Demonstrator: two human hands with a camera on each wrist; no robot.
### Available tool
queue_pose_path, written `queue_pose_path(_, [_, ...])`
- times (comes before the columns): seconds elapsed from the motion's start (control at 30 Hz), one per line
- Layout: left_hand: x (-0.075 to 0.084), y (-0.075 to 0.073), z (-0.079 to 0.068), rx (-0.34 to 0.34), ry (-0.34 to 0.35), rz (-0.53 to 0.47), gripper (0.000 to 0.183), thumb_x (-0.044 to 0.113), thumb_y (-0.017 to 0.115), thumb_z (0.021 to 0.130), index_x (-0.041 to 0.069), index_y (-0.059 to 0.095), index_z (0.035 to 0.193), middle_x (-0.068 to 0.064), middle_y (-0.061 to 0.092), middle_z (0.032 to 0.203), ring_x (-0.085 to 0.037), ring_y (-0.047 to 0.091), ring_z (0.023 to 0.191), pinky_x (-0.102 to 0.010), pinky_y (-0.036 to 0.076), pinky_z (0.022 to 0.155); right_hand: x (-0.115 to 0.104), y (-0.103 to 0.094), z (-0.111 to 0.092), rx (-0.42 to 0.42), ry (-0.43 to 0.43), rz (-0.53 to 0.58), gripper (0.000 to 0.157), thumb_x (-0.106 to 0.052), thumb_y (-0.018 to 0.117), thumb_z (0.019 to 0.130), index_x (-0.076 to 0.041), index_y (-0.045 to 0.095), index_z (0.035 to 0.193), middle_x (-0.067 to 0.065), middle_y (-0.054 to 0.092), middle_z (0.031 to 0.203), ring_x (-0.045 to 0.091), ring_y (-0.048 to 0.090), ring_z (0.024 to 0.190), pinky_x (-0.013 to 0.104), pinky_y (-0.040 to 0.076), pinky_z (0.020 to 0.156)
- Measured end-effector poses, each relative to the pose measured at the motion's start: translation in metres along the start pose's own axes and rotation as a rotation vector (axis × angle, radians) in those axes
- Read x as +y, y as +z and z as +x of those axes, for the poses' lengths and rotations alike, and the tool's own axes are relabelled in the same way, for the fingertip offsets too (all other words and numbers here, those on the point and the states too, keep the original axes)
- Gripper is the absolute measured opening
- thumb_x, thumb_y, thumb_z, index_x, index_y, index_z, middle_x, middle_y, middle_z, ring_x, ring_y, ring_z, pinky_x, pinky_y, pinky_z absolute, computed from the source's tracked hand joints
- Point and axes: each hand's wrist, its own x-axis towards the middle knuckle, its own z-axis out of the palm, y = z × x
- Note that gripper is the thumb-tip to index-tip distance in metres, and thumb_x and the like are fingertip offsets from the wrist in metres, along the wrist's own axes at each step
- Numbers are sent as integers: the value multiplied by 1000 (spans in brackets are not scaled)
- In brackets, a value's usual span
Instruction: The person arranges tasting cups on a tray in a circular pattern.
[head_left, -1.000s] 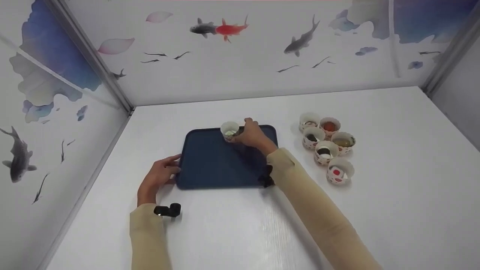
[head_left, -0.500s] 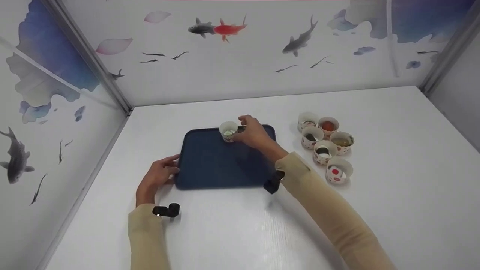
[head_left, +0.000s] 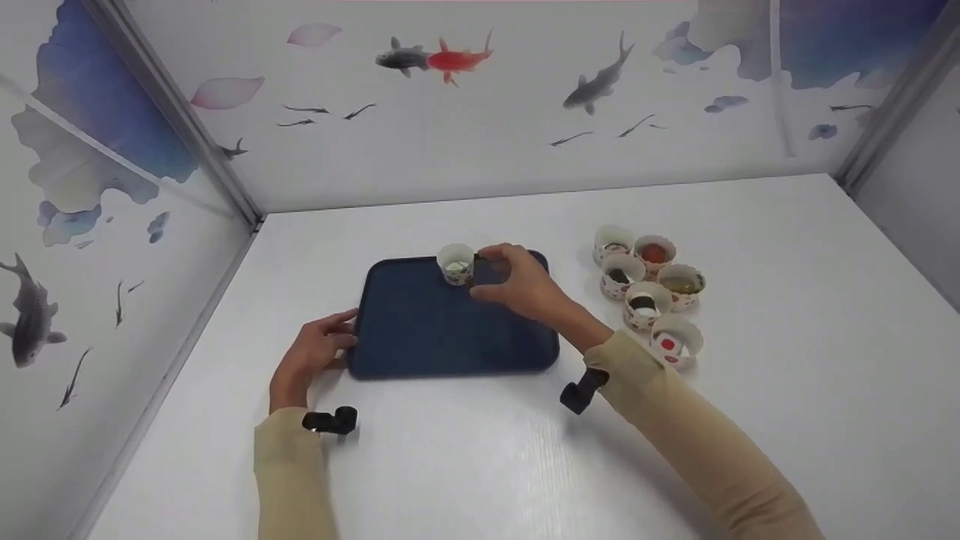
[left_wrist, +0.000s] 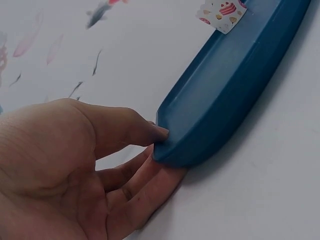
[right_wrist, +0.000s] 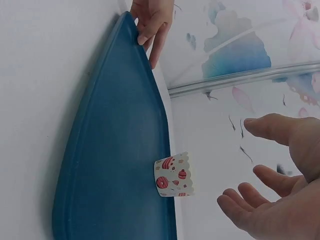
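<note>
Right hand [head_left: 529, 289] backed off cup [head_left: 457, 271]; white table [head_left: 465, 457], fish-printed walls [head_left: 480, 154].

A white table [head_left: 465, 457] spread out before me, a sheen on its faintly grained surface and its far edge running nearly straight across. Directly on it lay a dark blue tray [head_left: 450, 330] with rounded corners and a raised rim. To the tray's right, apart from it, I saw 6 patterned paper cups [head_left: 641, 318] with frilled rims, standing upright in a close, staggered cluster.
</note>
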Motion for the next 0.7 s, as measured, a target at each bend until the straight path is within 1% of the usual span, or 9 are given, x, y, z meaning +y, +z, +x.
queue_pose_path(0.2, [-1, -2, 0, 4, 9, -14, 56, 6, 48, 100, 17, 39, 155, -18, 48, 149, -29, 54, 129, -37, 54, 99, 2, -6, -19, -16, -37, -7, 68, -22, 79, 86, -12, 48, 146, 10, 44, 152, 29, 41, 145, 47, 42, 113])
queue_pose_path(0.33, [0, -1, 1, 6, 13, -19, 56, 5, 48, 100, 16, 40, 154, -18, 48, 148, -28, 55, 126, -35, 55, 96, 4, -13, -33, -9, -57, -37, 64, -22, 79, 86, -14, 51, 144, 10, 47, 150, 30, 43, 144, 50, 42, 112])
queue_pose_path(0.5, [0, -1, 0, 12, 2, -32, 56, 5, 49, 100, 16, 41, 154, -18, 48, 148, -26, 56, 123, -33, 55, 93, 10, -21, -49, 1, -84, -82, 59, -21, 78, 86, -12, 54, 140, 11, 50, 146, 32, 46, 140, 52, 44, 109])
queue_pose_path(0.7, [0, -1, -1, 16, 0, -32, 56, 5, 49, 99, 16, 41, 154, -19, 48, 148, -26, 56, 122, -33, 56, 92, 15, -32, -66, 19, -111, -101, 59, -17, 78, 86, -10, 54, 139, 12, 52, 142, 32, 50, 134, 52, 44, 109])
